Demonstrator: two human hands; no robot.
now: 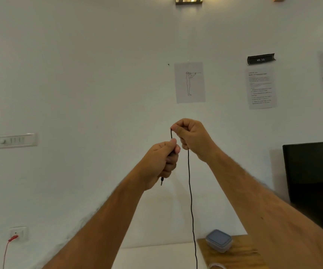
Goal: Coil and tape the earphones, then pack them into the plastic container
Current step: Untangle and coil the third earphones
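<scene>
Forearms fill the lower frame as we raise both hands in front of a white wall. Nearest us, at the bottom right, a wooden table [234, 255] carries the plastic container [219, 240], lid on, near its back left corner; a pale rounded object at the table's front edge is cut off and we cannot tell what it is. Our left hand [161, 162] is clenched around the black earphone cable [190, 191], and the metal jack plug [162, 181] pokes out below the fist. A short length of cable climbs from that fist to our right hand [190, 135], which pinches it between thumb and curled fingers, just above and beside the left. From under the right hand the cable hangs straight down, passes the table's left edge and leaves the frame at the bottom; the earbuds themselves are not seen. Further back on the right stands a dark monitor [316, 177]. On the wall behind we see a switch panel [17, 140] at left, a socket [19, 232] with a red plug [13, 238] and wire low down, a sheet with a line drawing [189, 82] of a standing figure, a printed notice [261, 88] too blurred to read, a dark label [261, 59] above it, and a lamp [188, 0] at the top edge.
</scene>
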